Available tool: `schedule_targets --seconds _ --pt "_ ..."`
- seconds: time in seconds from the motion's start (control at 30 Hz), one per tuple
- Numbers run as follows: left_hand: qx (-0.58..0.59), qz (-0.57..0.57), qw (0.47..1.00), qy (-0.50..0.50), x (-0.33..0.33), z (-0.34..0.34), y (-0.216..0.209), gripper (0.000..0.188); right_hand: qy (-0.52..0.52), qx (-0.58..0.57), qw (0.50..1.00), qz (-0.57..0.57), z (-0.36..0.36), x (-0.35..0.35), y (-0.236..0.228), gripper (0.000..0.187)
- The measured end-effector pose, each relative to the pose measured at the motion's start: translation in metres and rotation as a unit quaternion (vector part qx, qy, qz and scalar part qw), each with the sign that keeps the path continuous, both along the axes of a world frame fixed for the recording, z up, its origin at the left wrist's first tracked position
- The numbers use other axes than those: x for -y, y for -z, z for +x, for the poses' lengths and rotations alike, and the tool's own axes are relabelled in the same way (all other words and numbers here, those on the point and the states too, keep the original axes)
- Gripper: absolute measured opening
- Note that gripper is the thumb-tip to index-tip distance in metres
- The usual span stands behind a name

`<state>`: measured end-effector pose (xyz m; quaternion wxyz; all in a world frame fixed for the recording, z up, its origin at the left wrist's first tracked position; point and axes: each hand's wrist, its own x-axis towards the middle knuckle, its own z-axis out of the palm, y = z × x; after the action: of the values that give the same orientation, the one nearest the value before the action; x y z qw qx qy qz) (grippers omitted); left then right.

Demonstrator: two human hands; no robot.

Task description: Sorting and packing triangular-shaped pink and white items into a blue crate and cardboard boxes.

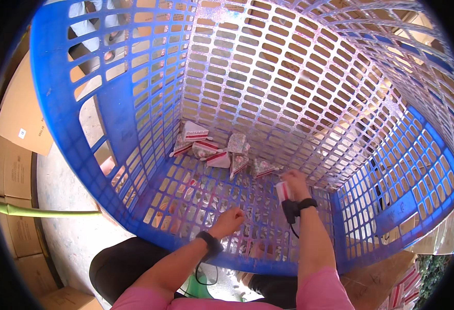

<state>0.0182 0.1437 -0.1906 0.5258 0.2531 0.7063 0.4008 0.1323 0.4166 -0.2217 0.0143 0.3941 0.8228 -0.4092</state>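
A large blue plastic basket [118, 116] with slotted walls lies tipped toward me, and both my hands are inside it. My right hand [295, 182] is closed on a small packet [283, 191], white with a red stripe, near the long far wall. My left hand [228, 222] is curled into a loose fist over the slotted bottom, with nothing seen in it. Several similar packets [219, 159] with grey, speckled contents are piled in the far left corner. A single packet [263, 167] lies between that pile and my right hand. Dark bands circle both wrists.
Cardboard boxes [17, 181] stand at the left, and a green pole [46, 211] points toward the basket. Another person's legs [90, 36] show through the slots at upper left. More red-and-white packets [406, 288] lie at lower right, beside a cardboard sheet [376, 279].
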Motion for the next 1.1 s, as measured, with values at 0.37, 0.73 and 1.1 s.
schedule_targets --seconds 0.37,0.73,1.1 --pt "0.102 -0.027 0.993 -0.052 -0.002 -0.008 0.012 0.018 -0.21 0.284 0.848 0.395 -0.112 0.061 0.009 0.039" --pt "0.018 -0.011 1.0 -0.018 0.001 -0.002 0.022 0.02 -0.238 0.237 0.892 0.304 -0.063 0.05 -0.035 0.042" --pt "-0.205 0.295 0.911 -0.202 -0.018 -0.013 -0.072 0.018 0.212 -0.385 0.761 -0.478 -0.001 0.087 -0.16 0.051"
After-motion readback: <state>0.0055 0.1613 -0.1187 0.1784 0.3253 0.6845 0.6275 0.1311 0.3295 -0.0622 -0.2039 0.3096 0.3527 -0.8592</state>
